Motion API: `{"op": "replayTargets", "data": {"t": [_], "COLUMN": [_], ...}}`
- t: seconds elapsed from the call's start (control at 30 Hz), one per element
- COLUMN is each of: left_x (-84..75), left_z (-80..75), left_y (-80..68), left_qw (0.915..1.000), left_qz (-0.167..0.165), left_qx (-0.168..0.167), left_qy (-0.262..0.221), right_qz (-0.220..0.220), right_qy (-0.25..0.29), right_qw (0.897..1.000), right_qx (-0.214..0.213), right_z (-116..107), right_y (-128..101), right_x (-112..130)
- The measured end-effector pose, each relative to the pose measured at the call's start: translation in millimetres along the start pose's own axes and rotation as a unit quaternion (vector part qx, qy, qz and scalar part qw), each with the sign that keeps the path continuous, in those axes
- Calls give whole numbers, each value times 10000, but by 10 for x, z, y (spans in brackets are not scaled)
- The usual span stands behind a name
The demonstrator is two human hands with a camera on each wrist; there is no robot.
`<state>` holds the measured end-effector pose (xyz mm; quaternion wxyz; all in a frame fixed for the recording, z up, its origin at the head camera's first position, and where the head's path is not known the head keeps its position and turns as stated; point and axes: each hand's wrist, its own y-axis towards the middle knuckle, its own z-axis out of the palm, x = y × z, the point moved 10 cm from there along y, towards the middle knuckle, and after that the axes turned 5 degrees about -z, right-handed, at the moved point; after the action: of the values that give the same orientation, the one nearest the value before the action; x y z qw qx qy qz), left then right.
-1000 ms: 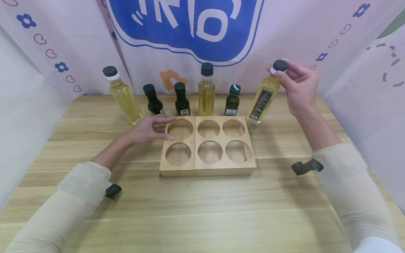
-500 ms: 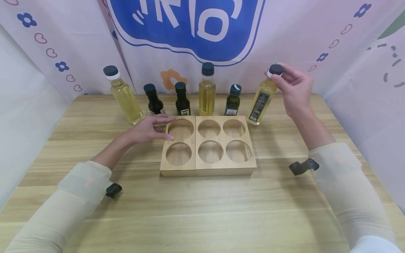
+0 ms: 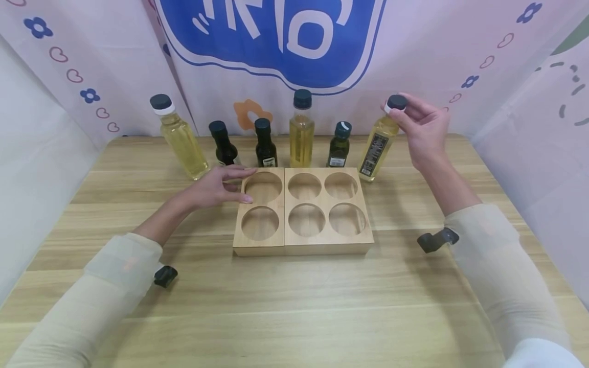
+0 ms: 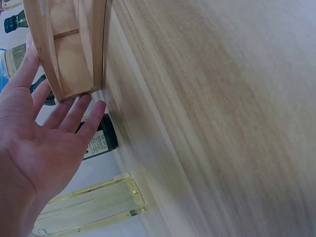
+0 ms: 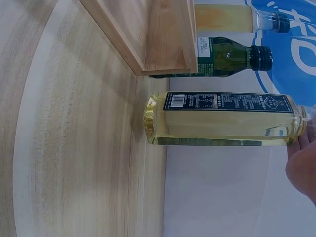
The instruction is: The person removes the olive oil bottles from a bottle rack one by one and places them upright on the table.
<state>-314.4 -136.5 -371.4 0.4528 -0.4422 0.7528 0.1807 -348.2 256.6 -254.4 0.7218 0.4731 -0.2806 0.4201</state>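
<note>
Bottle in my right hand: pale yellow oil bottle (image 3: 376,148) with a dark label, standing on the table (image 3: 294,306) just past the right rear corner of the wooden rack (image 3: 302,212), leaning a little toward it.
Right hand (image 3: 421,128): my fingertips pinch the black cap (image 3: 396,102) from above; the rest of the hand arches over the neck. The wrist view shows the bottle's base on or just at the wood; I cannot tell which.
Left hand (image 3: 215,188): fingers straight and loosely spread, holding nothing. It lies flat on the table, fingertips touching the left rear edge of the rack.
Rack: light wood, six round holes in two rows of three, none filled. It sits mid-table, with a seam between the left column and the other two.
Row behind rack, left to right: tall yellow bottle (image 3: 178,138), two small dark bottles (image 3: 223,144) (image 3: 265,144), tall yellow bottle (image 3: 301,129) at centre, small green bottle (image 3: 339,145).
Backdrop: pale cloth with a blue logo (image 3: 271,36), hearts and flowers.
Sleeves: cream, on both my arms.
</note>
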Motion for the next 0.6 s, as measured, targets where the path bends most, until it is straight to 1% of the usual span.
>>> {"op": "replayTargets", "data": {"t": [0.17,0.6], "left_x": [-7,-30], "left_z": [-11,-15], "left_y": [10,13], "left_qw": [9999,9999], "left_qz": [102,115], "left_qx": [1,10], "left_qy": [-32,-96], "right_qz": [89,158], "right_qy": [42,97], "right_qw": [9999,9998], "right_qx": [-54,-124], "right_z": [-9,-39], "right_y": [11,33], "right_x": [-32,-82]}}
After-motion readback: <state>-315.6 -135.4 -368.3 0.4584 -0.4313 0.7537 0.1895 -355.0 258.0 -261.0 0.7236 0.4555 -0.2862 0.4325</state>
